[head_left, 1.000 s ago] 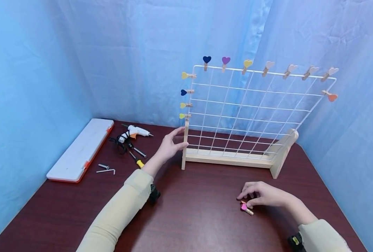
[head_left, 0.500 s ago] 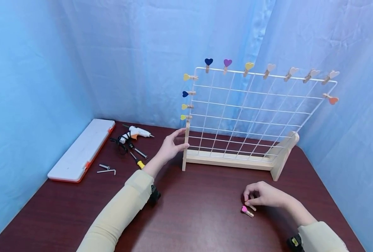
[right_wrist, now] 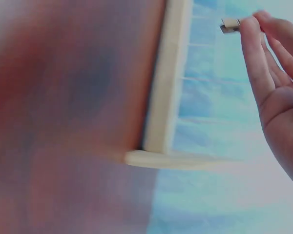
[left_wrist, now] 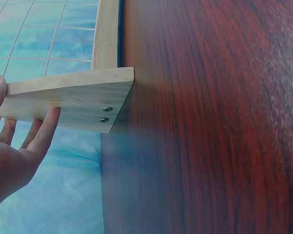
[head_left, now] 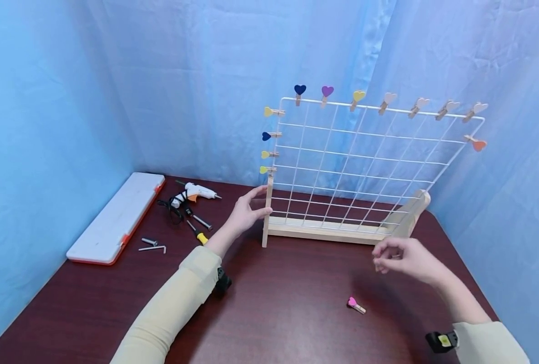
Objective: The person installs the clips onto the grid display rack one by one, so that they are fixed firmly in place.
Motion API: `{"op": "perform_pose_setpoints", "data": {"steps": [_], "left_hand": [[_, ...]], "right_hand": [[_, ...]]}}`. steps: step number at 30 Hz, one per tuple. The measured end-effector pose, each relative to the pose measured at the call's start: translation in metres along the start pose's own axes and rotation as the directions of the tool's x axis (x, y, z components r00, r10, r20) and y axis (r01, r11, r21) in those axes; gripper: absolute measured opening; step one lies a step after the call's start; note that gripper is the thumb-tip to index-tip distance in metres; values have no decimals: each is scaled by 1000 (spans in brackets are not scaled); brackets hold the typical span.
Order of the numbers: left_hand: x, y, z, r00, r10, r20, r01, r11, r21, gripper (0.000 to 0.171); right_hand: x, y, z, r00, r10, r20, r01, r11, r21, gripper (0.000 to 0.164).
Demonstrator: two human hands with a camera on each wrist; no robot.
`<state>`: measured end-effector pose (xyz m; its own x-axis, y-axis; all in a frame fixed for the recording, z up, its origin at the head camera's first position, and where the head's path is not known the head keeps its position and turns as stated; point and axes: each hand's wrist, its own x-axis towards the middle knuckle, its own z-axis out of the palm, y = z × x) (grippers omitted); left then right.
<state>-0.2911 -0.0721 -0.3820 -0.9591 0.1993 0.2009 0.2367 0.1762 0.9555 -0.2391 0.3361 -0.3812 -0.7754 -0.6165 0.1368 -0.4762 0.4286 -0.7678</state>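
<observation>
A white wire grid rack (head_left: 342,151) stands in a wooden stand (head_left: 324,232). My left hand (head_left: 244,212) holds the stand's left side panel (left_wrist: 73,95), thumb on its front edge and fingers against the outer face. My right hand (head_left: 406,258) is raised in front of the stand's right end. Between its thumb and fingertips it pinches a small wooden clothespin (right_wrist: 230,25), mostly covered by the fingers. Another clothespin with a pink heart (head_left: 356,305) lies on the table below that hand. Heart clothespins are clipped along the grid's top and left edges; one with an orange heart (head_left: 478,145) sits at the right edge.
To the left lie a white case (head_left: 117,217) with orange trim, a glue gun (head_left: 196,192) with a black cord, a yellow-handled screwdriver (head_left: 201,236), a bolt (head_left: 149,241) and a hex key (head_left: 153,248). Blue curtains (head_left: 196,91) enclose the table (head_left: 269,313).
My right hand has picked up one of the two clothespins from the table and moved up and to the right with it. My left hand stays on the panel.
</observation>
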Motion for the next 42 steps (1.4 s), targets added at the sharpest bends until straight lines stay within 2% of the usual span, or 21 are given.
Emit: {"op": "perform_pose_setpoints", "data": {"steps": [2, 4, 6, 8, 9, 11, 13, 15, 16, 17, 19, 21, 22, 24, 26, 27, 30, 32, 36, 42], "left_hand": [[0, -1, 0, 1000, -1, -1, 1, 1000, 7, 59], [0, -1, 1, 1000, -2, 0, 2, 1000, 9, 59], [0, -2, 1, 1000, -1, -1, 1, 1000, 12, 60], [0, -2, 1, 1000, 1, -1, -1, 1000, 13, 60], [0, -3, 1, 1000, 4, -1, -4, 1000, 12, 60], [0, -2, 0, 1000, 6, -4, -6, 1000, 12, 60], [1, -2, 0, 1000, 9, -6, -9, 1000, 8, 60], [1, -1, 0, 1000, 7, -6, -7, 1000, 6, 59], [1, -1, 0, 1000, 5, -6, -5, 1000, 5, 59], [1, -1, 0, 1000, 3, -6, -3, 1000, 6, 59], [1, -1, 0, 1000, 1, -6, -1, 1000, 2, 59], [1, -1, 0, 1000, 2, -6, -2, 1000, 3, 59], [1, -1, 0, 1000, 4, -6, -4, 1000, 5, 59], [0, -1, 0, 1000, 5, -7, -5, 1000, 9, 59], [0, -1, 0, 1000, 4, -8, -3, 1000, 15, 59], [0, -1, 0, 1000, 1, -8, 0, 1000, 15, 59], [1, -2, 0, 1000, -8, -6, 8, 1000, 6, 59], [1, -2, 0, 1000, -13, -5, 13, 1000, -1, 59], [1, -3, 0, 1000, -13, -4, 13, 1000, -5, 59], [1, -2, 0, 1000, 7, 3, -7, 1000, -3, 60]], "right_hand": [[-2, -9, -11, 992, -43, -123, 35, 997, -66, 17], [-3, -19, -21, 967, -96, -237, 66, 989, -132, 19], [-4, -28, -31, 925, -137, -355, 73, 980, -186, 20], [-3, -36, -40, 861, -167, -481, 96, 981, -169, 19], [-2, -40, -44, 820, -173, -545, 104, 982, -155, 19], [1, -47, -52, 728, -176, -663, 209, 977, -30, 18], [6, -55, -58, 622, -173, -764, 349, 934, 72, 19], [11, -62, -64, 519, -145, -842, 453, 883, 127, 21], [14, -64, -68, 471, -122, -874, 511, 845, 157, 24], [16, -66, -72, 419, -93, -903, 518, 842, 154, 25], [21, -68, -80, 317, -26, -948, 500, 854, 144, 30], [23, -67, -87, 226, 48, -973, 408, 902, 139, 32], [24, -67, -91, 186, 75, -980, 368, 919, 141, 32], [26, -66, -96, 132, 126, -983, 300, 940, 161, 33], [28, -66, -101, 98, 161, -982, 254, 950, 181, 33], [29, -65, -103, 88, 181, -980, 270, 942, 199, 33], [32, -65, -107, 71, 215, -974, 308, 924, 227, 35], [34, -64, -109, 74, 241, -968, 341, 906, 251, 37], [39, -63, -111, 88, 250, -964, 365, 892, 265, 38], [47, -60, -110, 90, 214, -973, 321, 918, 232, 36]]}}
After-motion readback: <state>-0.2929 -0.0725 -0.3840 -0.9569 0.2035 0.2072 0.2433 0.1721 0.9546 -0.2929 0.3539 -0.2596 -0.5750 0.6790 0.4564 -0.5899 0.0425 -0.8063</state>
